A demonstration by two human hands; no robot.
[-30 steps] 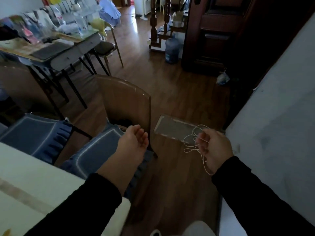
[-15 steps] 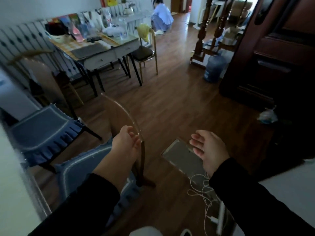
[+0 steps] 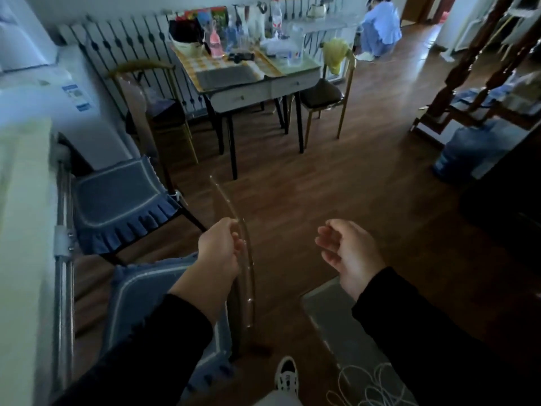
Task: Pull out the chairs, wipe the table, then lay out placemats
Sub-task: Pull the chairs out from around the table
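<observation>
Left hand (image 3: 220,253) closed on the chair back (image 3: 234,212), seat toward the table's edge (image 3: 26,183); right hand (image 3: 348,253) half-open, empty, farther off.

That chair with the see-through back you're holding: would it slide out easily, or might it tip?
The chair probably slides easily: the wood floor looks smooth and glossy. Its clear back looks thin yet rigid, so the left hand can likely pull by it. Pulling so high up might rock it on its thin legs.
</observation>
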